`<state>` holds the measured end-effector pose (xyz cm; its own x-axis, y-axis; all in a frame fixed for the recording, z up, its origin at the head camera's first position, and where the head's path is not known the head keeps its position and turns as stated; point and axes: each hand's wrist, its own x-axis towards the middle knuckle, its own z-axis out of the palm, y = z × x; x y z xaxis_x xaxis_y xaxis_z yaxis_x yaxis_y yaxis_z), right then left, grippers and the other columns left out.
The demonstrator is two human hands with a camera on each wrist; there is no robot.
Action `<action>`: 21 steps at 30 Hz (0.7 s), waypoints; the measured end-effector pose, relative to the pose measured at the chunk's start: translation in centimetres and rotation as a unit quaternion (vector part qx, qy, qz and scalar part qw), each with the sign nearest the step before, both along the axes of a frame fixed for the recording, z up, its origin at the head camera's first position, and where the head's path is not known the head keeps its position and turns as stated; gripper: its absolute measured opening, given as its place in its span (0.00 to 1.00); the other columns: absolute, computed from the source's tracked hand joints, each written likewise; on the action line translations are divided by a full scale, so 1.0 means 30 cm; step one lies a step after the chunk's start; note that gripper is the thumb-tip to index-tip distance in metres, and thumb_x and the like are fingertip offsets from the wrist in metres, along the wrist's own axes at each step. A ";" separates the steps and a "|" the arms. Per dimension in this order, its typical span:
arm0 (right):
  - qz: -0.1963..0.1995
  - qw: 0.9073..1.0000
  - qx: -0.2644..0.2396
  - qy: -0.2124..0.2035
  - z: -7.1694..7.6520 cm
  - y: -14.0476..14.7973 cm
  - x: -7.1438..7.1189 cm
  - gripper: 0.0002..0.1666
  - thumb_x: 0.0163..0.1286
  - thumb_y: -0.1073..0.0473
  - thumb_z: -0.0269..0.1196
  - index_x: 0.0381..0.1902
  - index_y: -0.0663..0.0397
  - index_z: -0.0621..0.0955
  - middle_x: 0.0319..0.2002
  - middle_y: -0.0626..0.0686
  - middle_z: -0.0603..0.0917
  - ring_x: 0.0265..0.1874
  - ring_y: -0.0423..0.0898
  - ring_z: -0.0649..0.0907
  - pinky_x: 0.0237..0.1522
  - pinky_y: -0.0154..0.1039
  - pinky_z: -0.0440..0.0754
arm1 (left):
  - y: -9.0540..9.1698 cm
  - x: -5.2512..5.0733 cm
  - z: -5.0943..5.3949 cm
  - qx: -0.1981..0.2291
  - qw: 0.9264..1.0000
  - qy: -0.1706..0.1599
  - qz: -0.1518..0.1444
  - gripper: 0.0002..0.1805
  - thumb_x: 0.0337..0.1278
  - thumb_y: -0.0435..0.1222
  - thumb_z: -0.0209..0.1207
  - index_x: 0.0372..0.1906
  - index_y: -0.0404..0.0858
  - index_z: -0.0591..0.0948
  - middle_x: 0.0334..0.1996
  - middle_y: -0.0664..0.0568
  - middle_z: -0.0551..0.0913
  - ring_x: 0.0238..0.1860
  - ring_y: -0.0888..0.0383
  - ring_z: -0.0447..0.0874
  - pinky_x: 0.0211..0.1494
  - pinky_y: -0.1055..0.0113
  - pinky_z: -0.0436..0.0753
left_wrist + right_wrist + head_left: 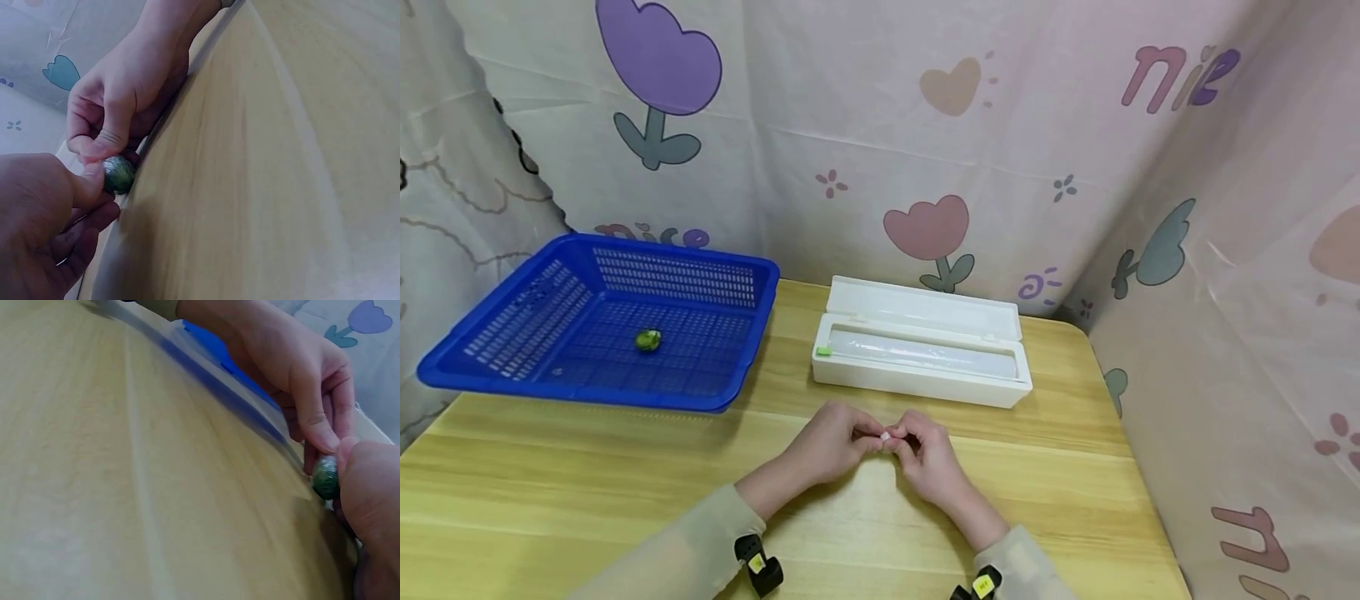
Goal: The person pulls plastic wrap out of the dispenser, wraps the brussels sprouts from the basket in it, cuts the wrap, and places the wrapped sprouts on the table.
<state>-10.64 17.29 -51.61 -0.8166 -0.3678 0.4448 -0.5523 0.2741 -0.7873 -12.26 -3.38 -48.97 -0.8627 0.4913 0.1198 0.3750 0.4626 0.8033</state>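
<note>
Left-hand grip [827, 446] and right-hand grip [925, 467]: both closed, thumbs and fingertips pinched from either side on one small film-wrapped green item [118, 175], located at lower centre of the head view, just beyond the forearms. The pinch is made at its upper end, presumably so that the film can be held gathered while the rounded body is left free below; whether the table [625, 475] is touched by it cannot be told. White box [917, 387]: placed right of centre, behind the hands, its lid [925, 308] tipped back, by which the pale roll [925, 355] inside is left accessible; a bright green tab [823, 352] is seen at its left end. Blue basket [580, 397]: set at left of frame, seemingly for holding pieces away from the working spot; one green piece [648, 340] is contained. Printed cloth [820, 83]: hung behind, as backdrop.
</note>
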 end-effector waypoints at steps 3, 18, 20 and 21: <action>0.004 0.999 -0.013 -0.031 0.005 0.009 -0.006 0.12 0.62 0.79 0.72 0.31 0.59 0.84 0.33 0.58 0.89 0.33 0.53 0.88 0.35 0.37 0.88 | -0.002 -0.006 0.008 0.007 1.000 -0.010 -0.013 0.10 0.63 0.30 0.72 0.49 0.36 0.92 0.40 0.56 0.92 0.43 0.64 0.89 0.47 0.68 0.87; -0.020 0.996 0.057 -0.067 0.040 0.034 -0.014 0.09 0.63 0.72 0.75 0.40 0.58 0.92 0.36 0.48 0.91 0.38 0.46 0.88 0.43 0.39 0.88 | 0.015 -0.010 0.010 -0.053 0.997 0.061 -0.013 0.06 0.61 0.33 0.74 0.42 0.40 0.94 0.39 0.53 0.93 0.44 0.56 0.91 0.49 0.62 0.88; -0.036 0.993 0.069 -0.086 0.046 0.028 -0.012 0.08 0.63 0.73 0.74 0.39 0.58 0.92 0.36 0.48 0.90 0.38 0.45 0.87 0.44 0.39 0.87 | 0.019 -0.006 0.016 -0.079 0.993 0.085 -0.009 0.05 0.63 0.34 0.73 0.43 0.41 0.94 0.39 0.54 0.92 0.44 0.56 0.91 0.50 0.60 0.88; -0.045 0.992 0.071 -0.096 0.049 0.026 -0.011 0.07 0.64 0.73 0.74 0.38 0.59 0.92 0.36 0.48 0.90 0.38 0.44 0.87 0.43 0.38 0.87 | 0.022 -0.005 0.019 -0.092 0.991 0.098 -0.007 0.05 0.63 0.34 0.73 0.43 0.41 0.94 0.39 0.54 0.92 0.44 0.55 0.91 0.49 0.59 0.88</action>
